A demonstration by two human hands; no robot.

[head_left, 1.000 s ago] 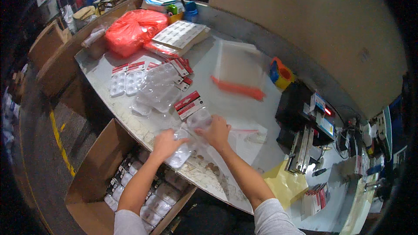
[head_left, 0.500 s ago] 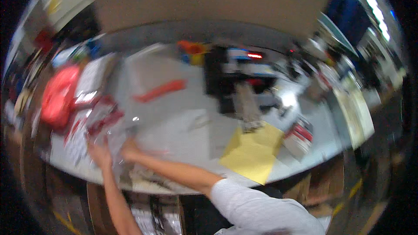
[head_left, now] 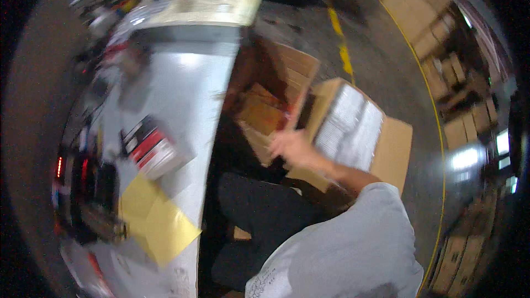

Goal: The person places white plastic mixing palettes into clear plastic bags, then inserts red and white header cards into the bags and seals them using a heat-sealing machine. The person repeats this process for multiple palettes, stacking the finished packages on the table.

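Note:
My right hand (head_left: 295, 148) is stretched out to the right of the worktable, over the side of an open cardboard box (head_left: 301, 80). Its fingers look loosely apart and blurred, with nothing visible in them. Close beside my forearm stands a second open carton (head_left: 395, 146), filled with silvery-white wrapped packs (head_left: 350, 129). Whether the hand touches either box, I cannot tell. My left hand is out of view.
On the worktable (head_left: 204, 77) at left lie a red, white and black small box (head_left: 152, 149) and a yellow sheet (head_left: 157, 218). A device with a red display (head_left: 61, 166) sits beyond. Stacked cartons (head_left: 417, 8) stand across the floor.
The view has swung right, from the table to the boxes beside it. My right hand has left the clear plastic bag and reached out to the right. My left hand has gone out of view.

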